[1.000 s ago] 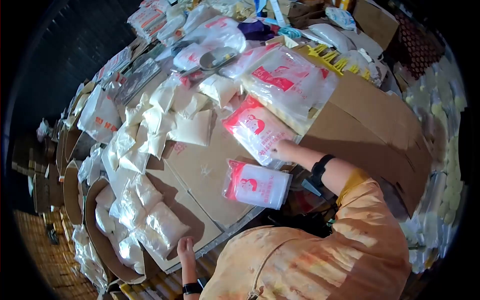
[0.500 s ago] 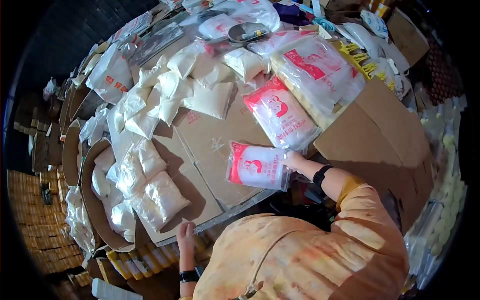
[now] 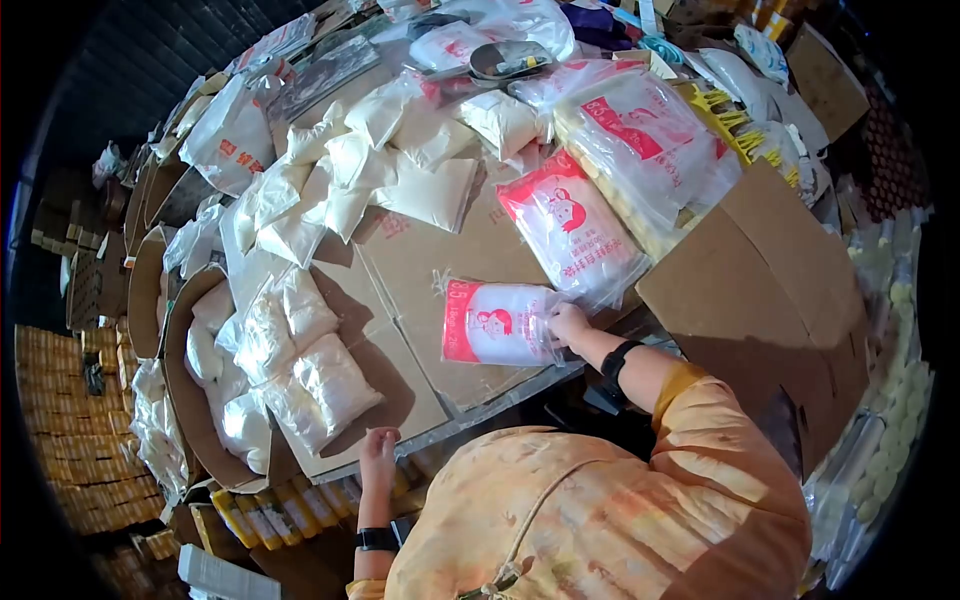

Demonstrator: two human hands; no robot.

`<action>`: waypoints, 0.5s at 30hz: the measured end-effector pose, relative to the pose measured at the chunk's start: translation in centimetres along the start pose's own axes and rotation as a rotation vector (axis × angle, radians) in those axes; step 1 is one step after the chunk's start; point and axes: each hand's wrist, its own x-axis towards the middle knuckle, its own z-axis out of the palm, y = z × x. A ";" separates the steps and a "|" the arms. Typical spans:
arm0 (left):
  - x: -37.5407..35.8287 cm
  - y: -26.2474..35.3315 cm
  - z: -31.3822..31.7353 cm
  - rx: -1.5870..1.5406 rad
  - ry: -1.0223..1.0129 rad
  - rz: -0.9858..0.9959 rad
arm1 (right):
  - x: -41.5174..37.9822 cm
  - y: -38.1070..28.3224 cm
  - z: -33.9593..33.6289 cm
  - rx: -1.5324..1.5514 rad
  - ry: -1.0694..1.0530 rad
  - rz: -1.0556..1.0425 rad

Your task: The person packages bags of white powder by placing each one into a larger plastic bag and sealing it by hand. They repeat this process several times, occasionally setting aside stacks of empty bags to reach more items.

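Note:
My right hand (image 3: 568, 325) grips the right edge of a clear pack of plastic bags (image 3: 505, 322) with a red printed end, lying over the front part of the cardboard sheet. Just behind it is a larger red-and-white printed pack (image 3: 575, 228). Near the front edge of the table, my left hand (image 3: 378, 458) is raised with loosely bent fingers and nothing visible in it. Filled clear bags of white powder (image 3: 336, 378) lie beyond it, to the left.
More powder-filled bags (image 3: 425, 195) are heaped at the back. A cardboard box (image 3: 180, 400) with such bags stands at left. A cardboard flap (image 3: 760, 290) rises at right, beside a stack of printed plastic packs (image 3: 650, 140). A dark scoop (image 3: 508, 60) lies far back.
My right hand has moved left, shifting the small pack left along the cardboard. My left hand has risen slightly and turned its fingers rightward. The view has shifted a little.

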 end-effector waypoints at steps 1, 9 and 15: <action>-0.1 0.0 0.0 0.011 -0.001 0.007 | 1.1 0.5 0.7 -0.150 0.034 -0.075; -0.6 -1.1 0.3 0.014 0.034 0.030 | 0.9 -1.4 2.5 -0.622 0.145 -0.265; -1.4 -1.0 0.6 -0.032 0.062 -0.030 | 5.2 2.3 4.5 0.050 0.139 -0.118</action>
